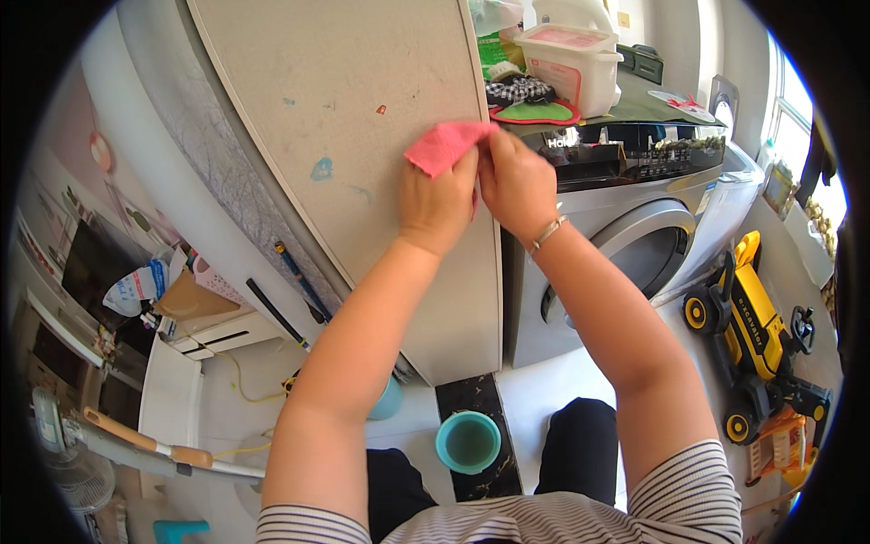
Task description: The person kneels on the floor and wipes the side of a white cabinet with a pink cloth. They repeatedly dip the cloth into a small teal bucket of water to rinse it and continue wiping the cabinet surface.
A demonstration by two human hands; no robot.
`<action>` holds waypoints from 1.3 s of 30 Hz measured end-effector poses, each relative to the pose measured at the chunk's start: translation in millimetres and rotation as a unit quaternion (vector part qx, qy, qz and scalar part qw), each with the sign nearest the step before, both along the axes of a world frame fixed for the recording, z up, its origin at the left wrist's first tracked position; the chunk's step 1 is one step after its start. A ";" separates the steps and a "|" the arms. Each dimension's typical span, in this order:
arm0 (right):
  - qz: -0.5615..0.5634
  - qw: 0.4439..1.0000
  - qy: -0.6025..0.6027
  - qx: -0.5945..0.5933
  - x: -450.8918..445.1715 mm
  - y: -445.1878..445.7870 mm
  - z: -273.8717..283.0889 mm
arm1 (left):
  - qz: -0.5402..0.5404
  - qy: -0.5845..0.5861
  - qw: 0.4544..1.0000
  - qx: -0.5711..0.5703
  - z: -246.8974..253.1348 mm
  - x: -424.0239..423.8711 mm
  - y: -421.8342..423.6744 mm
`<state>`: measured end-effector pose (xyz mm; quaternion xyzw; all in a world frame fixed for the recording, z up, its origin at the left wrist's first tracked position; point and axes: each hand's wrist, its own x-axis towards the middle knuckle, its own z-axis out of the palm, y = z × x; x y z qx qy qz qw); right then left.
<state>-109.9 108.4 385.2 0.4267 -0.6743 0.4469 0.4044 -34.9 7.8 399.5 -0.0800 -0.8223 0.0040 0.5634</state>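
A pink cloth (448, 144) is held up against the cream side panel (326, 75) of a tall cabinet, near its right edge. My left hand (438, 200) has the cloth's left part, which folds over the fingers. At the cloth's right end, my right hand (515, 183) grips it with curled fingers, a bracelet on the wrist. Blue stains (321, 168) and a small red mark (381, 109) show on the panel. Between my legs on the floor stands a turquoise bucket (468, 443) holding murky liquid.
Right of the panel stands a front-loading Haier washing machine (639, 238), with a white plastic tub (571, 68) and cloths on top. A yellow toy excavator (754, 326) is parked at the right. Left are handles (275, 313) leaning by the wall and a fan (75, 469).
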 end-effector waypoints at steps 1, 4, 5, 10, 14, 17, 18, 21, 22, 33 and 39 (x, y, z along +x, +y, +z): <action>-0.004 1.000 -0.002 0.029 -2.8 0.6 -1.4 | 0.003 0.000 1.000 -0.027 -0.8 -0.4 -3.8; -0.030 0.995 -0.003 0.098 -5.7 2.0 11.4 | 0.015 0.041 0.995 -0.084 8.8 -4.9 -7.2; -0.041 0.995 0.005 0.095 -6.9 1.5 24.2 | 0.037 0.027 0.997 -0.057 11.9 -4.2 -4.4; -0.013 0.997 -0.005 0.071 -5.8 0.3 16.5 | 0.059 0.018 0.997 -0.046 5.3 -7.0 -1.8; 0.012 0.987 0.019 0.159 -6.1 7.3 12.9 | -0.004 0.049 0.998 -0.048 2.1 -4.1 -9.9; -0.032 0.995 0.023 0.096 -11.4 4.2 52.1 | 0.012 0.055 0.998 -0.027 20.6 -10.5 -1.6; -0.036 0.994 0.022 0.098 -7.3 2.6 50.3 | 0.034 0.044 0.998 -0.018 25.8 -8.0 -1.0; -0.019 0.996 0.018 0.090 -6.3 4.4 24.6 | 0.032 0.016 0.999 -0.030 7.6 -6.4 -2.5; -0.020 0.992 0.005 0.126 -5.1 7.0 13.6 | 0.033 -0.058 0.998 -0.002 -5.7 0.1 -5.4; 0.083 0.994 -0.040 -0.066 -8.2 4.6 6.9 | 0.125 -0.008 0.988 -0.087 0.3 7.9 7.0; 0.074 0.989 -0.105 -0.068 -11.9 1.4 22.4 | 0.121 -0.024 0.992 -0.025 1.5 -2.6 15.5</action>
